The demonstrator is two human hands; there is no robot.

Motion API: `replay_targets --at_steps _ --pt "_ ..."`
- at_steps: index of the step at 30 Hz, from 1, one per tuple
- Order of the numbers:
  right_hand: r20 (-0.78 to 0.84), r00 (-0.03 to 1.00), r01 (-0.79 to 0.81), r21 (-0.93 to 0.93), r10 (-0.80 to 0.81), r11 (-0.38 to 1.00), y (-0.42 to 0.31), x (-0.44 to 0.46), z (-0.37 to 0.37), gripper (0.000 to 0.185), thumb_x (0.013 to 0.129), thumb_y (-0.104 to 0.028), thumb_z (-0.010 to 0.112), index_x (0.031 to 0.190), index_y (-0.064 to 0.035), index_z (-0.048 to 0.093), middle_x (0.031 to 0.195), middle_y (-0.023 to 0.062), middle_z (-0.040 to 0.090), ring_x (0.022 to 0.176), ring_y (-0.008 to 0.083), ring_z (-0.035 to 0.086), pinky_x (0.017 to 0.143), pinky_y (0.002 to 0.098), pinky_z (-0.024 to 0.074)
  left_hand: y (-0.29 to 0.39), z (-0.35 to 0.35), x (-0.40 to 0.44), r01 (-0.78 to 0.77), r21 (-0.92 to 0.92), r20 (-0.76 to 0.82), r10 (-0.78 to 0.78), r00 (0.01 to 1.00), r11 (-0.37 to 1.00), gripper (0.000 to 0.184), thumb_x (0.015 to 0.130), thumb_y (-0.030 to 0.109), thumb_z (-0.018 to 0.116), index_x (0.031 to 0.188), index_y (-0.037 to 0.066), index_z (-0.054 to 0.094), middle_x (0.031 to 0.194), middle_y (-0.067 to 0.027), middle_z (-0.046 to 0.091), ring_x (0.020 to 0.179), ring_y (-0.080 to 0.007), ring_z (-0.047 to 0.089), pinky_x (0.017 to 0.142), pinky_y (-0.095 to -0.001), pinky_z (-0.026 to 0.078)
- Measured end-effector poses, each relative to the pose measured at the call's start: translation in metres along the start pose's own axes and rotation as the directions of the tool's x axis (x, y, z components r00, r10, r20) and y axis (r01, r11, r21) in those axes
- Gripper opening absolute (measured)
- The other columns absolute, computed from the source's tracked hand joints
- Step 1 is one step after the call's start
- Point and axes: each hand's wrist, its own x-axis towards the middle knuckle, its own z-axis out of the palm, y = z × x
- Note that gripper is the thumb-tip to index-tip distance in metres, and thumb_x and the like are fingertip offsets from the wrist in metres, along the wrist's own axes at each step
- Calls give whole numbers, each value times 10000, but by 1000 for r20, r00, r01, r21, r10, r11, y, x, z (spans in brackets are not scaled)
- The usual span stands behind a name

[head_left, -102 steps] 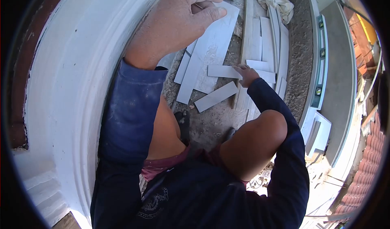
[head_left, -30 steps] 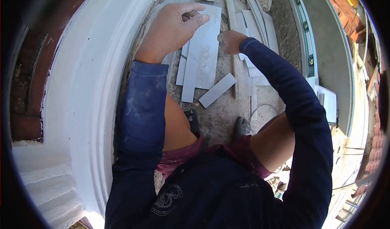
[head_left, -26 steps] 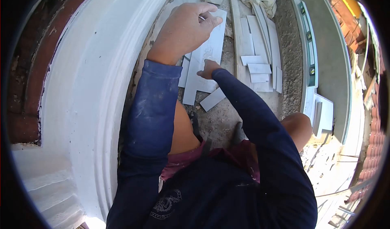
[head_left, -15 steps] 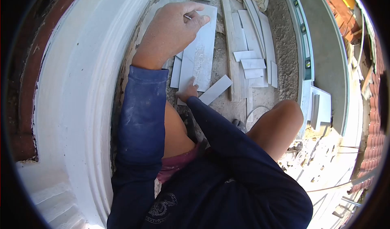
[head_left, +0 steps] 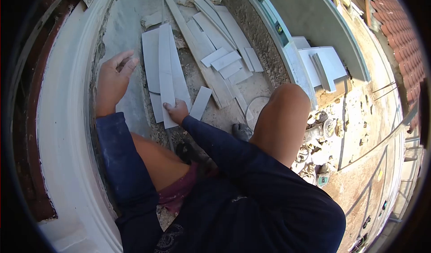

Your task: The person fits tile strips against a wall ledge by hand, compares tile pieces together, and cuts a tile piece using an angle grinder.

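My right hand (head_left: 178, 111) grips the near end of a long, narrow white tile strip (head_left: 166, 69), thumb on its top face. The strip points away from me, over a wider pale tile (head_left: 178, 75) and beside another pale tile piece (head_left: 151, 57). Raised at the left near the wall, my left hand (head_left: 116, 80) has its fingers curled toward the thumb. Whatever sits between those fingertips is hidden. A short white tile offcut (head_left: 200, 102) lies on the floor just right of my right hand.
A long wooden board (head_left: 197, 51) lies beside several tile strips and offcuts (head_left: 226, 61). A teal spirit level (head_left: 279, 28) rests along the right ledge, with more tiles (head_left: 325, 64) beyond it. My bent knee (head_left: 287, 100) rises at the right; a white moulded wall (head_left: 76, 118) runs along the left.
My right hand has closed on the narrow tile strip, where its fingers rested at the tile's near end before. My left hand has drawn away leftward from above the tiles. The view has turned.
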Motion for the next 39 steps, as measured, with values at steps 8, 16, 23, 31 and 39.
replay_targets --at_steps 8,16,23,31,39 --pt "-355 935 -35 -89 1 995 -15 26 -33 397 860 -291 678 1013 74 654 926 270 705 899 404 695 803 449 526 6 6 -1 42 8 69 -42 997 999 389 920 211 692 1200 -56 657 977 -157 715 850 -162 673 784 -295 525" --pt "-436 891 -97 93 128 991 25 31 -50 341 911 -232 629 1005 95 642 926 300 688 905 423 686 790 466 520 -7 2 -7 20 29 79 -22 997 999 431 889 270 708 1178 -49 672 940 -183 722 863 -224 686 816 -336 527" --pt "-122 896 -349 401 428 847 83 37 -50 264 958 -148 525 1105 54 608 994 139 673 912 305 681 775 417 548 0 4 -8 44 45 132 -49 990 998 410 915 266 698 1209 -18 666 1020 -161 726 919 -197 679 849 -328 517" --pt "275 845 -509 149 459 848 77 47 -57 207 938 -107 516 1088 24 571 973 139 638 841 303 682 707 446 594 -6 2 -6 -21 120 84 11 996 993 442 902 327 708 1183 -13 678 1002 -174 720 903 -240 685 848 -350 524" --pt "-331 911 -365 -374 245 852 102 63 -111 266 840 -182 686 930 55 608 769 158 653 571 249 651 449 371 519 -16 5 -7 -84 185 62 74 995 979 487 882 414 718 1159 14 701 965 -183 716 868 -279 683 803 -372 532"
